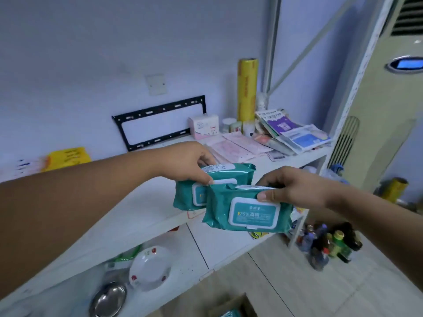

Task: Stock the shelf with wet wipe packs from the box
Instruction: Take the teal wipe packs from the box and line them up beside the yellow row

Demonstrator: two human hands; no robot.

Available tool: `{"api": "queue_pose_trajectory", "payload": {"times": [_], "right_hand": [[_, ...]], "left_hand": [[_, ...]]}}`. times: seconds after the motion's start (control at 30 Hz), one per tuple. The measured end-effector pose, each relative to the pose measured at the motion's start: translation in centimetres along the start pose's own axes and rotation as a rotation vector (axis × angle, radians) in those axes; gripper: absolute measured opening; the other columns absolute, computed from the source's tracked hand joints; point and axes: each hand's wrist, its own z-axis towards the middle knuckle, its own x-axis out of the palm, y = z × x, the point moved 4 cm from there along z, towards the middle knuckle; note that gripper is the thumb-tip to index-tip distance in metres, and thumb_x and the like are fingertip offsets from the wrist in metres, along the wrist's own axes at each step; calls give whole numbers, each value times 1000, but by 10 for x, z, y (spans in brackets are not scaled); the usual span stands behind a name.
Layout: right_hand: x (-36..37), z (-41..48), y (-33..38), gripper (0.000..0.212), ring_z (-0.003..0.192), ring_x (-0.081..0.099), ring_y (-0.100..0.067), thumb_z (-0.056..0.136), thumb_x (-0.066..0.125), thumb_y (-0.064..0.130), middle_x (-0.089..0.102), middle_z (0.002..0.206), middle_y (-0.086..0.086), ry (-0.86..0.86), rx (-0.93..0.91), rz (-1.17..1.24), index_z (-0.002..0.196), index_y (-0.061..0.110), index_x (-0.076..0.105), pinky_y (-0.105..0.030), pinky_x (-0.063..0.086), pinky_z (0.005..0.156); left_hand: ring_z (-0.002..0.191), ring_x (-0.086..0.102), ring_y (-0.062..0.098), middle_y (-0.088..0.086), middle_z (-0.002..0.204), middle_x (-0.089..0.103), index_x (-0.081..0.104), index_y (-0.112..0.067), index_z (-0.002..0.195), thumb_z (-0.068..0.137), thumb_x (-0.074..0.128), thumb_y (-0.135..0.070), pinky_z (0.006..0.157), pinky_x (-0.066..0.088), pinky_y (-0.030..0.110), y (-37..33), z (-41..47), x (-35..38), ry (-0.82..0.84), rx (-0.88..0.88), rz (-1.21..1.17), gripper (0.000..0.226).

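Two teal wet wipe packs with white flip lids are held in the air in front of the white shelf (142,209). My left hand (183,161) grips the farther pack (238,173) by its top edge. My right hand (295,186) pinches the nearer pack (219,213) at its upper right corner, and this pack overlaps the farther one. Both packs hang just above the shelf's front edge. The cardboard box (235,306) shows at the bottom edge, with a bit of teal inside.
On the shelf's right stand a yellow film roll (247,88), a pink tissue pack (203,125), small jars and several flat packets (297,136). A black metal bracket (160,122) leans on the wall. Below lie a white plate (150,266) and a steel bowl (108,298). Bottles (329,243) stand on the floor.
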Motion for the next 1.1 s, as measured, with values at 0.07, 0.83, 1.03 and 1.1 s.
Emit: {"api": "queue_pose_trajectory", "payload": {"times": [0.07, 0.83, 1.03, 1.1], "right_hand": [[5, 23, 31, 19, 87, 75, -23, 93, 70, 37, 78, 93, 0, 49, -53, -21, 101, 21, 75, -39, 61, 75], [129, 284, 218, 23, 84, 74, -16, 91, 69, 45, 78, 90, 5, 134, -177, -184, 92, 22, 75, -34, 60, 76], [139, 353, 209, 30, 88, 73, -17, 89, 68, 51, 76, 96, 1, 132, -187, -262, 97, 22, 74, -42, 61, 81], [138, 379, 205, 28, 87, 73, -15, 89, 68, 50, 75, 95, 4, 131, -192, -268, 96, 23, 73, -40, 62, 80]], "left_hand": [[93, 69, -8, -21, 104, 75, 74, -28, 107, 80, 81, -31, 88, 58, 26, 24, -27, -21, -49, -38, -50, 29], [85, 74, 4, -13, 98, 78, 75, -21, 109, 81, 82, -24, 64, 57, 17, 303, -106, -160, -175, -175, -176, 28], [86, 74, 4, -15, 99, 77, 75, -23, 109, 80, 83, -27, 81, 62, 32, 349, -74, -173, -208, -226, -160, 30], [88, 74, 6, -13, 102, 77, 74, -22, 110, 80, 83, -26, 85, 62, 38, 365, -60, -177, -222, -248, -161, 32]]}}
